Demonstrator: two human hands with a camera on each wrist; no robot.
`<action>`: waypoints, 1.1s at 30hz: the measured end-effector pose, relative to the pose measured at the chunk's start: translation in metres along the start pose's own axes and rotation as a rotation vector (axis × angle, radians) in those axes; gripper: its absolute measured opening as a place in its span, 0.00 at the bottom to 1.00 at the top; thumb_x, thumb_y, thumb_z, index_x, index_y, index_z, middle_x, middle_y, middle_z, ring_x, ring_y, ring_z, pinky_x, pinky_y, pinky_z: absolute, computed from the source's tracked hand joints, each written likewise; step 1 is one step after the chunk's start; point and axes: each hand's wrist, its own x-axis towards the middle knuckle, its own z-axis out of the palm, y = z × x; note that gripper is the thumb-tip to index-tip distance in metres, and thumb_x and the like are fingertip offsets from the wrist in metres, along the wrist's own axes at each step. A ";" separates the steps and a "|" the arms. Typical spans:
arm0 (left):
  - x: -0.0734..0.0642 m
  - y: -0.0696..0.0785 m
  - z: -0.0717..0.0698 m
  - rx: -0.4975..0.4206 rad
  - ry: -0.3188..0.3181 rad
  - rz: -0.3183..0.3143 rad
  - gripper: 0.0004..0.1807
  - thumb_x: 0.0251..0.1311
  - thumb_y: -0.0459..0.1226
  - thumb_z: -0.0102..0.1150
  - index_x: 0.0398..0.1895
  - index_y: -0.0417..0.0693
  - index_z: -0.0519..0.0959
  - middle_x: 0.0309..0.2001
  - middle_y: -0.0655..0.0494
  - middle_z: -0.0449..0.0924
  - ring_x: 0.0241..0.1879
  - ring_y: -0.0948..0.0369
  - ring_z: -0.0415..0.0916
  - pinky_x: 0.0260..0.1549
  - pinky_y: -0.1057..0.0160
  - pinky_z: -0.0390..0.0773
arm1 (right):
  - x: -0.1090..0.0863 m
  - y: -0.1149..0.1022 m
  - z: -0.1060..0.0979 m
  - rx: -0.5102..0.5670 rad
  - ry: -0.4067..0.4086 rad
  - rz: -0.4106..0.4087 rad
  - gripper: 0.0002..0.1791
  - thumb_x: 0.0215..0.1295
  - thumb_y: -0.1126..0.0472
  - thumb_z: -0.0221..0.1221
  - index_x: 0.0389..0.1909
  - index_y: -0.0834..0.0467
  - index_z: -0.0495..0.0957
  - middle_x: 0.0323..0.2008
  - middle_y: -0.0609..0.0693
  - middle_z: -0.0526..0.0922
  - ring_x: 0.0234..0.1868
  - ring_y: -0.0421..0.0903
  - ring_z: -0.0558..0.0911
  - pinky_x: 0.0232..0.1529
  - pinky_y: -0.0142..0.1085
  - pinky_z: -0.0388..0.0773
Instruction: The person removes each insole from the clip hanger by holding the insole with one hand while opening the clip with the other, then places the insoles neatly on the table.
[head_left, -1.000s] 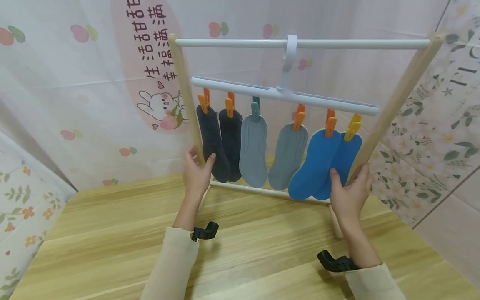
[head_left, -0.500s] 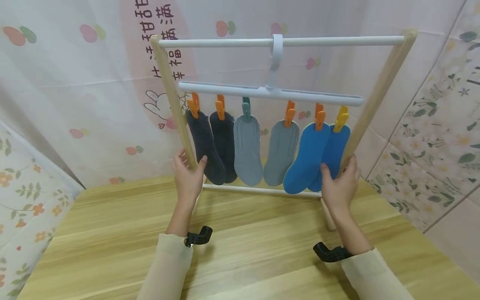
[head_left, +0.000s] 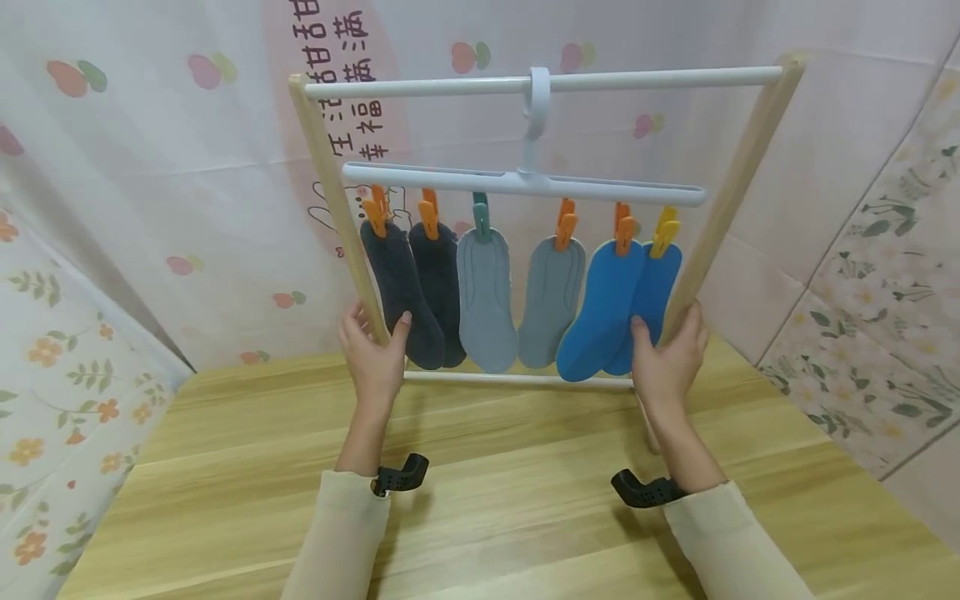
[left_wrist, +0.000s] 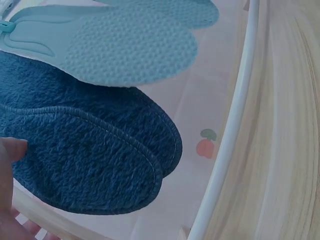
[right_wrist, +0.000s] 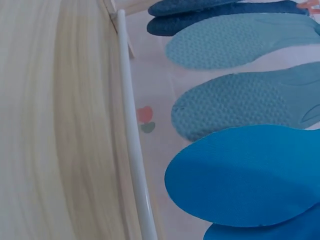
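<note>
My left hand (head_left: 375, 358) grips the left wooden post of a small clothes rack (head_left: 330, 179), its thumb in front by a dark insole. On the opposite side my right hand (head_left: 667, 367) grips the right post, thumb against a blue insole. A white hanger (head_left: 600, 187) hooks over the rack's top bar. Clothespins (head_left: 564, 225) in orange, green and yellow hold a dark fuzzy pair (left_wrist: 85, 160), a grey-blue pair (head_left: 487, 292) and a blue pair (right_wrist: 245, 175) of insoles below it. The left wrist view shows only part of the left hand; the right wrist view shows no hand.
The rack stands on a wood-grain table (head_left: 487, 517), near its back edge. A printed curtain (head_left: 187, 167) hangs behind, and floral cloth (head_left: 885, 333) covers the right side. A white lower bar (head_left: 517, 380) joins the rack's sides.
The rack, with the hanger and insoles on it, has shifted left and turned more squarely to the head view. Both hands have moved along with it, keeping their grip. The head view has also shifted slightly.
</note>
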 end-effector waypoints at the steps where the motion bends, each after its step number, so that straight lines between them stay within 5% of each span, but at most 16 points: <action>1: 0.001 0.000 -0.001 -0.002 0.009 -0.001 0.41 0.59 0.49 0.70 0.71 0.46 0.63 0.66 0.41 0.65 0.63 0.45 0.68 0.64 0.45 0.70 | 0.000 -0.001 0.003 0.002 0.000 -0.004 0.45 0.69 0.51 0.60 0.81 0.55 0.49 0.77 0.61 0.55 0.79 0.57 0.56 0.79 0.55 0.53; 25: 0.023 -0.007 -0.042 0.027 0.244 0.000 0.40 0.56 0.48 0.73 0.66 0.39 0.66 0.60 0.37 0.69 0.57 0.45 0.68 0.58 0.49 0.69 | 0.006 -0.012 0.069 0.057 -0.110 -0.058 0.41 0.70 0.56 0.59 0.78 0.62 0.54 0.75 0.64 0.60 0.75 0.61 0.62 0.76 0.56 0.60; 33: 0.027 -0.009 -0.049 0.006 0.269 -0.032 0.40 0.56 0.48 0.72 0.66 0.39 0.66 0.60 0.38 0.66 0.59 0.47 0.67 0.60 0.50 0.68 | 0.007 -0.012 0.083 0.072 -0.148 -0.093 0.40 0.70 0.55 0.59 0.79 0.59 0.54 0.73 0.63 0.63 0.73 0.61 0.65 0.73 0.57 0.62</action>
